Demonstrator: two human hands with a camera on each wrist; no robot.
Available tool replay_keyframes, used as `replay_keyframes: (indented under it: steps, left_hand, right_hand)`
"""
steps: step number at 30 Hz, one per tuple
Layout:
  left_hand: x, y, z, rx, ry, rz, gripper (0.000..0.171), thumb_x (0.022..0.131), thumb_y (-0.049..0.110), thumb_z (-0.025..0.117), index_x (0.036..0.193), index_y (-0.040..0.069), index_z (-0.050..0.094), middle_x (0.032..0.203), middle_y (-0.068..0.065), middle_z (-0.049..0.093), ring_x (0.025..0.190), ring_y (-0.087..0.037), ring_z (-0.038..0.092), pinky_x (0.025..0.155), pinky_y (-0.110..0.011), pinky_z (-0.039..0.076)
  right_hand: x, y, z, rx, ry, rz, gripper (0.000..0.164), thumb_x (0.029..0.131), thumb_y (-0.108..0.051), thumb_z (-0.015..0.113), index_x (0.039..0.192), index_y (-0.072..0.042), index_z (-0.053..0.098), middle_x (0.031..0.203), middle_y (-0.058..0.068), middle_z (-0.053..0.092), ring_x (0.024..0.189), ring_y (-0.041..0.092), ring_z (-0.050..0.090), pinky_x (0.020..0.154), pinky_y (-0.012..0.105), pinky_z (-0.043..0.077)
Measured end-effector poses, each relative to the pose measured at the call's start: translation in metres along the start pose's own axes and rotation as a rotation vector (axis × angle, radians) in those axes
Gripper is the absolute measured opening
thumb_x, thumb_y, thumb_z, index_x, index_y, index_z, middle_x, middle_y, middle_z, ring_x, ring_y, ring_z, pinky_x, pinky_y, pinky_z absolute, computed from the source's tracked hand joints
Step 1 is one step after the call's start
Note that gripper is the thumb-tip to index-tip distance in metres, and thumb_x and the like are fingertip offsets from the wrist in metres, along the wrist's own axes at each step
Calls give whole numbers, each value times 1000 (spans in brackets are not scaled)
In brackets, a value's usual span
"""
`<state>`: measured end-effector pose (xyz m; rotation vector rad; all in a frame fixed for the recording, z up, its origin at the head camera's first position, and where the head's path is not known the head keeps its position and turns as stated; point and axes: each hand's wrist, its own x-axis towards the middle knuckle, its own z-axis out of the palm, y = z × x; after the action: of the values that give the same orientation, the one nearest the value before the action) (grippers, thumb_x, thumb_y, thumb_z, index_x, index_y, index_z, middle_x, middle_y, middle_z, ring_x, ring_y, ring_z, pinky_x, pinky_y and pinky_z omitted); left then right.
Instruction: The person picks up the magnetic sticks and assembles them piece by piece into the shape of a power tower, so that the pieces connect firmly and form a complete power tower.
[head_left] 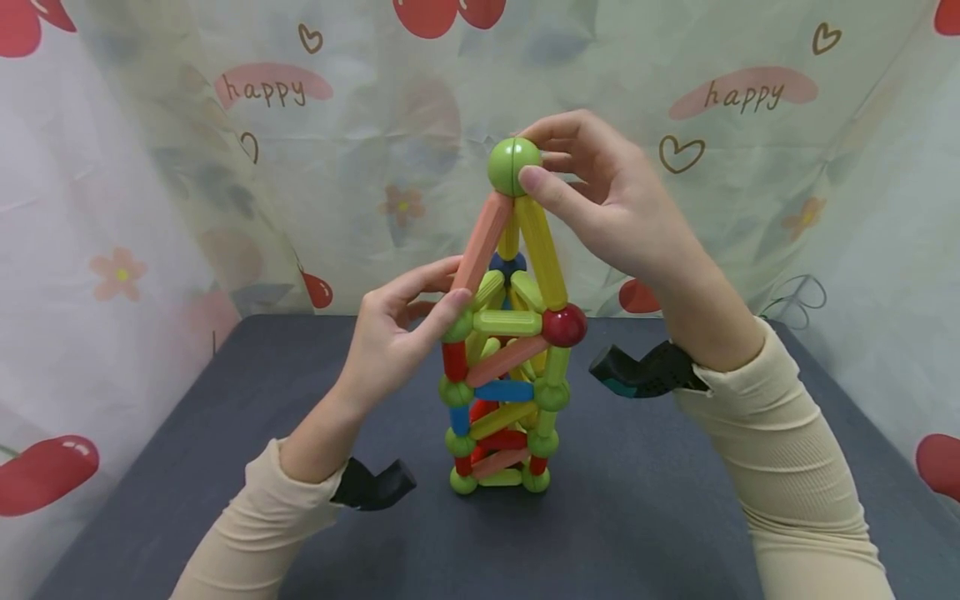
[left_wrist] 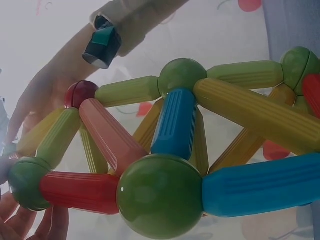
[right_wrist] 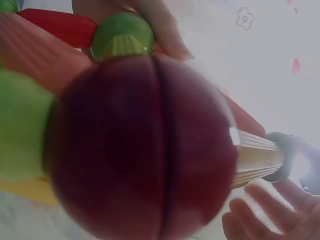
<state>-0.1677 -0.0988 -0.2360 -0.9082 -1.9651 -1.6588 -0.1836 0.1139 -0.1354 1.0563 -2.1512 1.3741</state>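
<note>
A tall tower of ball-and-rod building pieces stands on the table, its rods in red, blue [head_left: 504,391], yellow and green. At its peak, my right hand [head_left: 626,196] pinches a green ball [head_left: 504,165] between thumb and fingers. A pink rod [head_left: 482,242] and a yellow rod [head_left: 542,254] slope down from that ball. My left hand [head_left: 390,333] holds the upper left corner, where the pink rod meets another green ball [left_wrist: 29,184]. The opposite corner carries a dark red ball [head_left: 564,325], which fills much of the right wrist view. Behind the front rods sits a dark blue ball [head_left: 508,265].
The dark grey table [head_left: 660,500] spreads around the tower's base. A patterned curtain [head_left: 360,167] hangs behind and at both sides. Black wrist devices [head_left: 375,485] jut inward from both sleeves, and a thin cable [head_left: 806,292] loops at the back right.
</note>
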Motion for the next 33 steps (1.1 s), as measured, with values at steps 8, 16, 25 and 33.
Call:
replay_keyframes:
  steps: [8, 16, 25, 33]
  left_hand:
    - [0, -1, 0, -10, -2, 1, 47, 89, 34, 62, 123, 2, 60, 107, -18, 65, 96, -12, 61, 77, -26, 54]
    - [0, -1, 1, -20, -4, -1, 46, 89, 32, 62, 123, 1, 59, 107, -19, 64, 96, -12, 60, 76, -25, 54]
    - [0, 0, 1, -21, -5, -19, 43, 90, 28, 62, 124, 1, 59, 109, -19, 64, 97, -12, 60, 76, -25, 54]
    - [-1, 1, 0, -23, -7, -19, 44, 90, 29, 62, 123, 1, 59, 108, -18, 64, 97, -12, 60, 76, -25, 54]
  right_hand:
    - [0, 1, 0, 155, -47, 16, 25, 93, -7, 54, 118, -5, 50, 108, 8, 62, 100, 20, 60, 92, 26, 46]
    - [1, 3, -3, 233, -126, 51, 25, 95, -11, 50, 119, -10, 45, 106, 7, 64, 100, 21, 60, 99, 34, 42]
    - [2, 7, -6, 366, -222, 90, 24, 98, -13, 45, 122, -14, 41, 109, 9, 58, 100, 25, 56, 103, 32, 40]
    - [2, 7, -4, 362, -195, 93, 25, 97, -11, 44, 122, -11, 42, 108, 8, 58, 98, 23, 58, 100, 30, 43]
